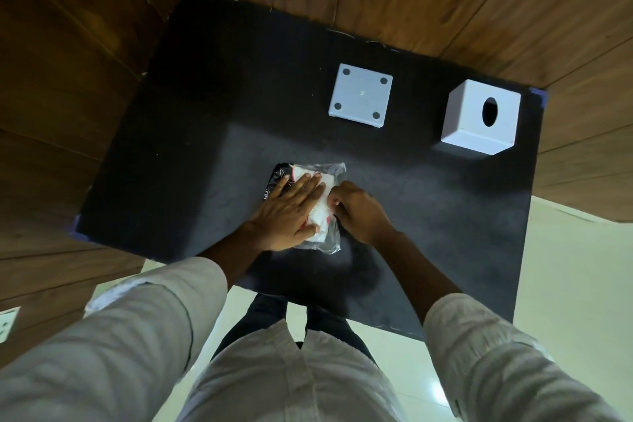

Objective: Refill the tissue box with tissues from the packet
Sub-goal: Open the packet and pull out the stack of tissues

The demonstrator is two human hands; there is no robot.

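Your left hand (289, 212) lies flat and open on the packet (317, 212) mid-tabletop (205, 147); your right hand (359, 211) pinches its edge, fingertips hidden. Box (481, 116) and base (359, 96) stand apart beyond.

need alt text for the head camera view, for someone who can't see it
A person's left hand presses flat on a clear tissue packet on a black table while the right hand pinches its right edge. Farther back sit a white square base plate and a white tissue box cover.
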